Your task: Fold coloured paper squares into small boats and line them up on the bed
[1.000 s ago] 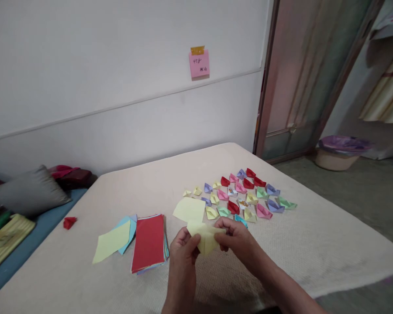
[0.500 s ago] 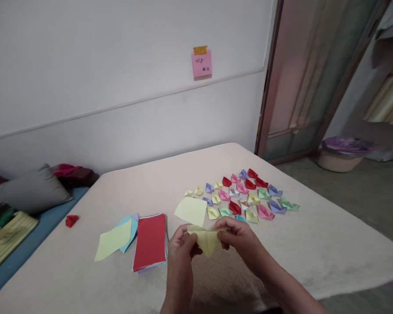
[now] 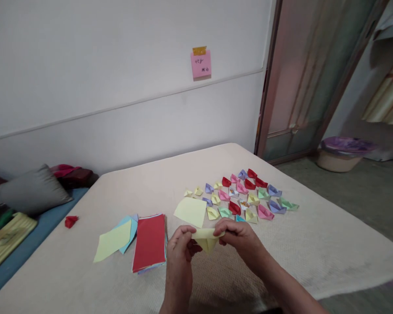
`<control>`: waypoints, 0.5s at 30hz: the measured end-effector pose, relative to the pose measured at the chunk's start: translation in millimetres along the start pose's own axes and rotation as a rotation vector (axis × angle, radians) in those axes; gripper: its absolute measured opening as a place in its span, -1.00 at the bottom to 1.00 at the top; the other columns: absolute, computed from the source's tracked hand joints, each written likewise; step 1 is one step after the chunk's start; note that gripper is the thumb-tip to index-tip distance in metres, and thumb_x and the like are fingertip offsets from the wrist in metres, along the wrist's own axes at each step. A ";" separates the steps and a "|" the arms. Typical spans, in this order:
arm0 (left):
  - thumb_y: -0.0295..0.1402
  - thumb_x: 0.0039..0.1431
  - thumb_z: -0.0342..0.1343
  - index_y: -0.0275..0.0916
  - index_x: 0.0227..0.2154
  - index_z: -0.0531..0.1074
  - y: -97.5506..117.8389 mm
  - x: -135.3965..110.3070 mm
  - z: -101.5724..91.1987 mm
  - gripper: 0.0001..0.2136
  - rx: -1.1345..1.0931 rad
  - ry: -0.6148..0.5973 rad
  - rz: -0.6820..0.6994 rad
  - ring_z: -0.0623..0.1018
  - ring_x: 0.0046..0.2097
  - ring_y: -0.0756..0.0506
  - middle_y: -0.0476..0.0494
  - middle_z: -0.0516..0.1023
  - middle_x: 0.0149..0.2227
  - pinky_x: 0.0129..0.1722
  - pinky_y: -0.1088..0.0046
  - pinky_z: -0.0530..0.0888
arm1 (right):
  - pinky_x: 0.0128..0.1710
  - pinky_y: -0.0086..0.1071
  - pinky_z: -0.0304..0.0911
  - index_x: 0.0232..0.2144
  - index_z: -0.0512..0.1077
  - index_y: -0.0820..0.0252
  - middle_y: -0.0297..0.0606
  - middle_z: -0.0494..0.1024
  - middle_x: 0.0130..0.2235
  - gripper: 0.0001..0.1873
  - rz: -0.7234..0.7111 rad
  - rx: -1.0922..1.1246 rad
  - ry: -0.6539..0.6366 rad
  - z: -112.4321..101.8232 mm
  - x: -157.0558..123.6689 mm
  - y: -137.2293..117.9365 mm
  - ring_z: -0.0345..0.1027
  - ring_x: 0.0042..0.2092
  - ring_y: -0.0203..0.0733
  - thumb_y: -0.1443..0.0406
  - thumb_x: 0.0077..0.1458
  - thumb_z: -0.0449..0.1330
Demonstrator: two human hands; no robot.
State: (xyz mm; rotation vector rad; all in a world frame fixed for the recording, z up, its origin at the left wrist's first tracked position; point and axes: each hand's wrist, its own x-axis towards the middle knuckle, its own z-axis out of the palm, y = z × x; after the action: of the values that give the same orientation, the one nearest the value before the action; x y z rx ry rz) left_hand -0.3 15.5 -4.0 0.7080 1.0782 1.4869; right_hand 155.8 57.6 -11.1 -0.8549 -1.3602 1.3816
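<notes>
A folded yellow paper (image 3: pixel 207 239) is pinched between my left hand (image 3: pixel 180 253) and my right hand (image 3: pixel 240 240), just above the cream tabletop (image 3: pixel 314 244). Both hands are closed on it, one at each end. Beyond it lies a flat yellow sheet (image 3: pixel 190 211). Several small folded paper boats (image 3: pixel 245 194) in red, pink, purple, green and yellow sit in rows to the right of that sheet. To the left of my hands lies a stack of coloured paper with a red sheet on top (image 3: pixel 149 242), beside loose yellow (image 3: pixel 113 246) and blue sheets.
A red paper piece (image 3: pixel 70 221) lies on the blue mat at the left, near a grey cushion (image 3: pixel 32 189) and a striped yellow cloth. A pink note (image 3: pixel 201 63) is taped to the wall. A basin with a purple liner (image 3: pixel 342 152) stands on the floor at the right.
The yellow paper has been folded narrower between my fingers. My hands have stayed in nearly the same place.
</notes>
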 end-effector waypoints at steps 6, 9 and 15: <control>-0.42 -0.09 0.22 -0.24 -0.42 0.36 -16.4 9.3 -9.7 -0.84 0.166 0.057 0.053 0.32 -0.55 0.06 0.13 0.31 -0.64 -0.52 0.58 0.25 | -0.47 -0.41 0.10 -0.63 0.45 0.19 -0.34 0.37 -0.50 -0.84 -0.052 -0.059 -0.053 -2.3 1.4 8.1 0.20 -0.46 -0.28 0.46 -0.18 0.11; -0.43 -0.13 0.21 -0.24 -0.45 0.37 -21.3 14.5 -14.3 -0.86 0.265 0.117 0.120 0.22 -0.59 0.09 0.18 0.21 -0.69 -0.57 0.61 0.15 | -0.45 -0.43 0.08 -0.62 0.40 0.19 -0.31 0.43 -0.41 -0.84 -0.045 -0.085 -0.059 -4.4 1.8 6.8 0.20 -0.41 -0.28 0.49 -0.22 0.08; -0.45 -0.10 0.16 -0.22 -0.49 0.36 -9.9 5.7 -5.4 -0.92 0.410 0.011 0.148 0.19 -0.58 0.07 0.16 0.21 -0.67 -0.58 0.60 0.11 | -0.41 -0.43 0.12 -0.40 0.38 0.18 -0.33 0.41 -0.37 -0.84 0.067 -0.007 -0.014 -3.1 1.4 2.7 0.24 -0.37 -0.26 0.40 -0.15 0.17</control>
State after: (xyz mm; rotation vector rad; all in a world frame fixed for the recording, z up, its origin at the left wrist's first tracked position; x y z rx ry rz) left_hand -2.0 19.4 -15.9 1.0855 1.3823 1.4063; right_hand 157.9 60.1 -14.0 -0.9038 -1.3588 1.4377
